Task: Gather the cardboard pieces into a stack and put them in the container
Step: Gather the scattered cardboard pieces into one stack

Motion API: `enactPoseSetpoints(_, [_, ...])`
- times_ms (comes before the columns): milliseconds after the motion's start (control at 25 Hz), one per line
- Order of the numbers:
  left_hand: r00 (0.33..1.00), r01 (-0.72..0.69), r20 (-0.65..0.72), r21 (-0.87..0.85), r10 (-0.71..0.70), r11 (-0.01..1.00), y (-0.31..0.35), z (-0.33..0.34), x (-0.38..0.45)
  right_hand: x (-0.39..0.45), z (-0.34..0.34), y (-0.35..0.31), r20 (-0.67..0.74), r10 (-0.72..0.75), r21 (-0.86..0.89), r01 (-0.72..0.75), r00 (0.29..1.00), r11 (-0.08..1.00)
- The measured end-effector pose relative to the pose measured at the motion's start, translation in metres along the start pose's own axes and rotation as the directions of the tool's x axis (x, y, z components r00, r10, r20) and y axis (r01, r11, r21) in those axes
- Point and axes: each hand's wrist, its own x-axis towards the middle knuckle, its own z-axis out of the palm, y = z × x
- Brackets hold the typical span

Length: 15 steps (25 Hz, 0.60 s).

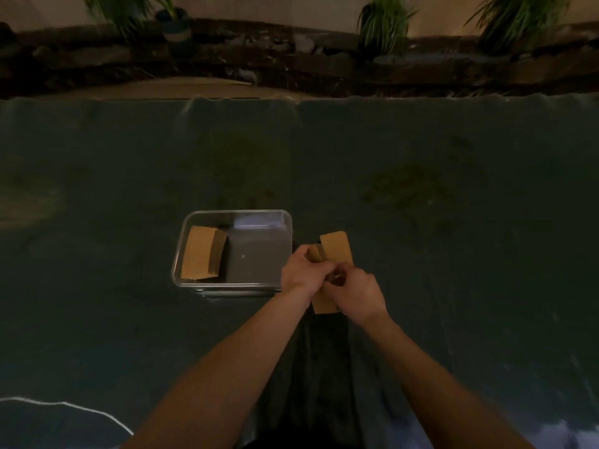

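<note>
While your left hand [299, 273] and right hand [351, 291] both pinch the cardboard pieces [334, 251] just past the clear container's [233, 213] right rim, another cardboard stack [202, 252] leans inside its left wall, with open dark cloth [453, 189] all around you.

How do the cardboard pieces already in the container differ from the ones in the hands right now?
The stack in the container lies flat against the left side of the clear container, untouched; the held cardboard pieces sit outside it, to its right, gripped by the left hand and right hand. The container stack looks squared up; the held pieces are fanned and uneven. Both are the same tan cardboard.
</note>
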Motion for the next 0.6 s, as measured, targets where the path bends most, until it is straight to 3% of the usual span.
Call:
enactPoseSetpoints(160, [1.0, 0.001, 0.012, 0.028, -0.001, 1.0, 0.006, 0.01, 0.017, 0.02, 0.003, 0.01, -0.015, 0.016, 0.1, -0.014, 1.0, 0.995])
enactPoseSetpoints(280, [0.994, 0.081, 0.083, -0.152, -0.068, 0.985, -0.001, 0.012, 0.025, 0.04, 0.002, 0.021, -0.009, 0.04, 0.175, -0.038, 0.999, 0.984])
enactPoseSetpoints(400, [0.958, 0.286, 0.11, -0.37, -0.263, 0.884, -0.012, 0.017, 0.035, 0.054, 0.005, 0.032, -0.002, 0.109, 0.195, -0.107, 0.994, 0.975])
enactPoseSetpoints(480, [0.946, 0.324, 0.124, -0.336, -0.299, 0.884, -0.014, 0.021, 0.043, 0.064, 0.007, 0.039, 0.024, 0.156, 0.166, -0.158, 0.987, 0.973])
enactPoseSetpoints(600, [0.967, 0.254, 0.061, -0.215, -0.246, 0.943, -0.01, 0.032, 0.057, 0.078, 0.007, 0.045, 0.01, 0.202, 0.103, -0.201, 0.979, 0.974])
